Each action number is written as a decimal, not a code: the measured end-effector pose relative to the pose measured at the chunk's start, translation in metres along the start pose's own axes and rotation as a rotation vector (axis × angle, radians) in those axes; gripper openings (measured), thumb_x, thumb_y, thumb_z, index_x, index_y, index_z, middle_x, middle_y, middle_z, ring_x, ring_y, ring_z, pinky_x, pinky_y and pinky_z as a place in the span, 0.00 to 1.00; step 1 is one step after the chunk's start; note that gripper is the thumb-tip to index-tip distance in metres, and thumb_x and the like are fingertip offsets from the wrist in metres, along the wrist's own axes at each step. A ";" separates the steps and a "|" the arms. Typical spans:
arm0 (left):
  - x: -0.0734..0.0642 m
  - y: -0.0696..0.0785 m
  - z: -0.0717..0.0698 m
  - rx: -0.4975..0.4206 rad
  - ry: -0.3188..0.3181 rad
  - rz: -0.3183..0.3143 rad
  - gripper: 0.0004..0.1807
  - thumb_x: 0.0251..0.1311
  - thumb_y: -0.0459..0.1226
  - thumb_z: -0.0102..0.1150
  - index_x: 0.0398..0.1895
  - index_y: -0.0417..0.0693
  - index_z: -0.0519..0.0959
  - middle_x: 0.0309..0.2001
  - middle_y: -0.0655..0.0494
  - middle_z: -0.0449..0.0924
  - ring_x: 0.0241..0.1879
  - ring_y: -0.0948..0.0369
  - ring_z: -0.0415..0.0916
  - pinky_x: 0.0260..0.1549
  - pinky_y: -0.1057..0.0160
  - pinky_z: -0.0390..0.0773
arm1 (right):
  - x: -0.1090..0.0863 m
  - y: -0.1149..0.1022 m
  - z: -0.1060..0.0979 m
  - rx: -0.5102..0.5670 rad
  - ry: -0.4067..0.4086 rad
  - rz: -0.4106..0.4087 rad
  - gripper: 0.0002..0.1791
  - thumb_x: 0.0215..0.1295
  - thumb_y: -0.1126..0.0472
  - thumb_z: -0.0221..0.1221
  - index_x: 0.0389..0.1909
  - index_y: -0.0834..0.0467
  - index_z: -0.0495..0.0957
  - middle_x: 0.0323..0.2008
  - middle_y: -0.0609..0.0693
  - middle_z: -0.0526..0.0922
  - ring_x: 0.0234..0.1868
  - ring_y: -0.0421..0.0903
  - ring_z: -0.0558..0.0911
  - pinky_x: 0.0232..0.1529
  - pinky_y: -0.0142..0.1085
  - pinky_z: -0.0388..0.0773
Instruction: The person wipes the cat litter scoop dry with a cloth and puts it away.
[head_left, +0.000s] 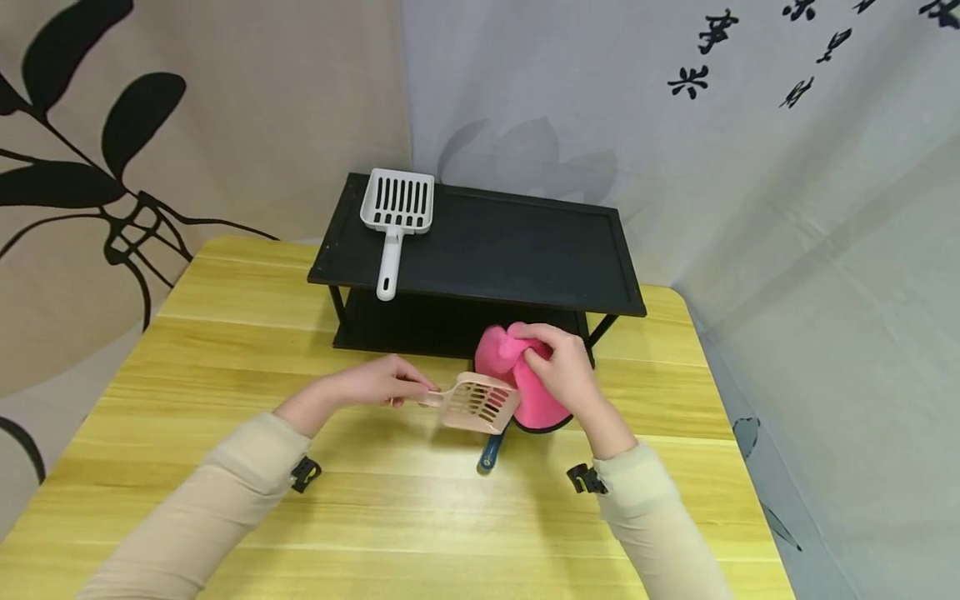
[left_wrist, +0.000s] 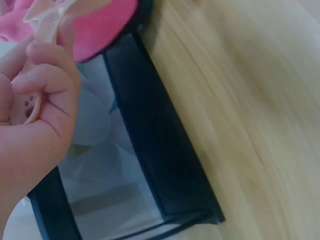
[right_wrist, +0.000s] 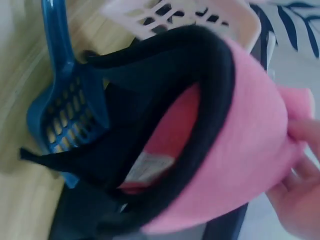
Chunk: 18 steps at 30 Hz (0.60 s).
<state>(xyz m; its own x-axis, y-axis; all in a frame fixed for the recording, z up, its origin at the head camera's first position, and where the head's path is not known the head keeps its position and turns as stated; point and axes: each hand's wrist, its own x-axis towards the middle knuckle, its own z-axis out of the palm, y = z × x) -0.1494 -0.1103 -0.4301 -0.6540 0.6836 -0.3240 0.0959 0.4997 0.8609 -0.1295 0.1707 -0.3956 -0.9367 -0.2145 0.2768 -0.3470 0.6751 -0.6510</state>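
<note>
My left hand point(head_left: 378, 385) grips a pale pink litter scoop point(head_left: 459, 419) by its handle point(left_wrist: 47, 31), the slotted pan pointing right. With thumb and fingers, my right hand point(head_left: 564, 367) pinches the gathered top of a hollow pink cloth piece point(head_left: 538, 402) edged in black. In the right wrist view, a white label point(right_wrist: 148, 167) shows inside its opening. A blue litter scoop point(right_wrist: 62, 52) lies at that opening, slotted pan partly covered by a black flap. From the head view, only its handle point(head_left: 491, 454) shows, below the pale pink scoop.
A black two-level shelf point(head_left: 517, 250) stands at the back of the wooden table point(head_left: 375, 517). On its top left lies a white litter scoop point(head_left: 392, 258), handle overhanging the front edge. A printed curtain point(head_left: 510, 83) hangs close behind.
</note>
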 end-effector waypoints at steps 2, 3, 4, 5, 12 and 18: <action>0.001 0.004 0.001 0.036 -0.003 0.036 0.15 0.66 0.39 0.51 0.50 0.42 0.81 0.20 0.59 0.67 0.16 0.65 0.61 0.16 0.71 0.59 | 0.001 -0.006 0.004 -0.073 -0.109 -0.079 0.14 0.57 0.72 0.58 0.42 0.57 0.83 0.45 0.54 0.84 0.45 0.49 0.82 0.47 0.42 0.80; 0.002 0.005 0.002 0.049 -0.002 0.050 0.15 0.66 0.39 0.51 0.50 0.42 0.81 0.20 0.59 0.66 0.16 0.65 0.60 0.16 0.71 0.59 | 0.001 -0.009 0.006 -0.104 -0.159 -0.112 0.13 0.57 0.72 0.58 0.41 0.56 0.83 0.45 0.52 0.84 0.45 0.48 0.82 0.47 0.41 0.79; 0.002 0.006 0.002 0.059 -0.002 0.062 0.15 0.67 0.39 0.50 0.50 0.43 0.81 0.20 0.60 0.66 0.17 0.65 0.60 0.16 0.71 0.59 | 0.001 -0.010 0.008 -0.130 -0.205 -0.136 0.13 0.57 0.72 0.57 0.40 0.56 0.83 0.45 0.51 0.84 0.45 0.47 0.82 0.48 0.40 0.79; 0.002 0.008 0.002 0.065 0.001 0.070 0.15 0.67 0.39 0.50 0.49 0.43 0.81 0.20 0.60 0.65 0.16 0.65 0.59 0.16 0.71 0.59 | 0.001 -0.011 0.010 -0.149 -0.240 -0.153 0.13 0.57 0.71 0.57 0.40 0.55 0.83 0.44 0.50 0.84 0.45 0.46 0.82 0.47 0.39 0.79; -0.001 0.005 -0.002 0.048 0.014 0.081 0.15 0.68 0.39 0.49 0.50 0.42 0.81 0.16 0.59 0.63 0.15 0.67 0.57 0.15 0.70 0.57 | 0.001 -0.005 0.006 -0.050 -0.347 -0.066 0.13 0.58 0.70 0.57 0.41 0.55 0.83 0.42 0.50 0.84 0.38 0.44 0.79 0.38 0.32 0.77; -0.007 0.003 -0.004 -0.018 -0.059 0.056 0.15 0.67 0.39 0.51 0.50 0.42 0.80 0.20 0.59 0.68 0.17 0.65 0.60 0.16 0.72 0.57 | 0.004 0.018 -0.012 0.299 -0.297 0.073 0.11 0.63 0.72 0.52 0.43 0.63 0.79 0.44 0.59 0.82 0.34 0.42 0.77 0.34 0.28 0.77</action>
<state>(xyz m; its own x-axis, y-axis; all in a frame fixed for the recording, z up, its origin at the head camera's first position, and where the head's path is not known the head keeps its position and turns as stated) -0.1471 -0.1158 -0.4234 -0.6024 0.7407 -0.2976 0.1173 0.4509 0.8848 -0.1391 0.1903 -0.3979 -0.9171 -0.3971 0.0354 -0.2368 0.4713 -0.8496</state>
